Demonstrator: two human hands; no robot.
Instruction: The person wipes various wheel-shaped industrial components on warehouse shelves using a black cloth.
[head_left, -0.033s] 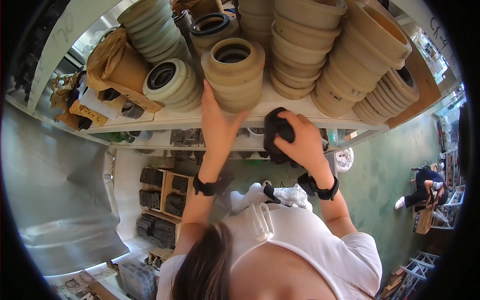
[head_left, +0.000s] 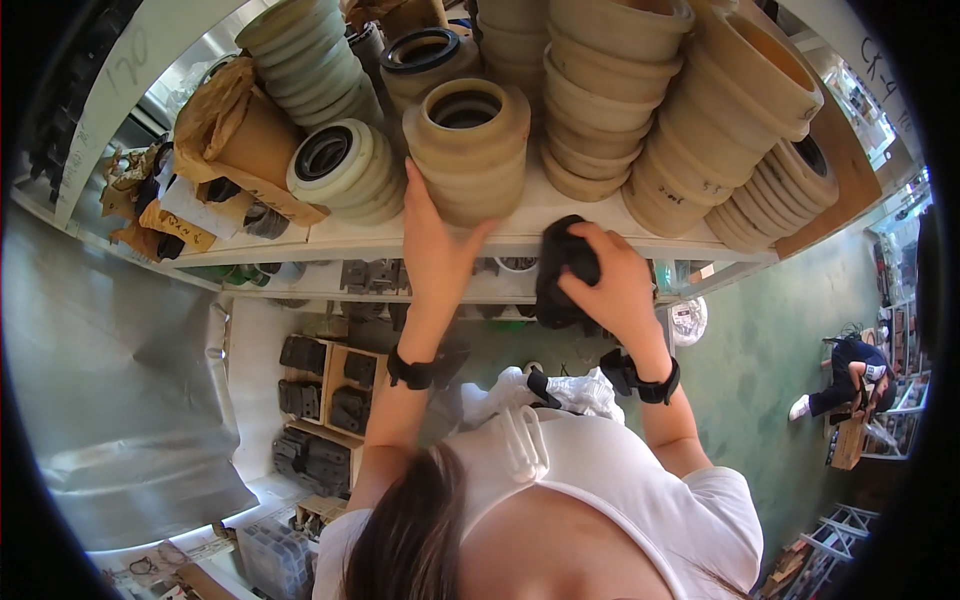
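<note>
My left hand [head_left: 440, 245] reaches up to the shelf edge, its fingers stretched along the left side of a beige ribbed cylinder [head_left: 468, 170] and its thumb spread apart near the base. The cylinder stands upright with a dark ring inside its top opening. In front of the shelf edge, my right hand [head_left: 618, 285] grips a black, soft-looking lump [head_left: 563, 265], whose exact kind I cannot make out. Left of the cylinder, a paler ribbed piece [head_left: 345, 170] with a black-lined opening leans on the shelf. Behind stands a similar cylinder with a black rim [head_left: 420, 50].
Tall ribbed stacks [head_left: 605, 100] fill the shelf [head_left: 590, 215] at the back and right. A torn brown paper bag [head_left: 240, 120] sits at the left. Below are wooden compartments [head_left: 345, 385] with dark parts. A person [head_left: 855, 375] bends over on the far right.
My right hand has shifted slightly to the right with the black lump. My left hand stays nearly in place against the cylinder.
</note>
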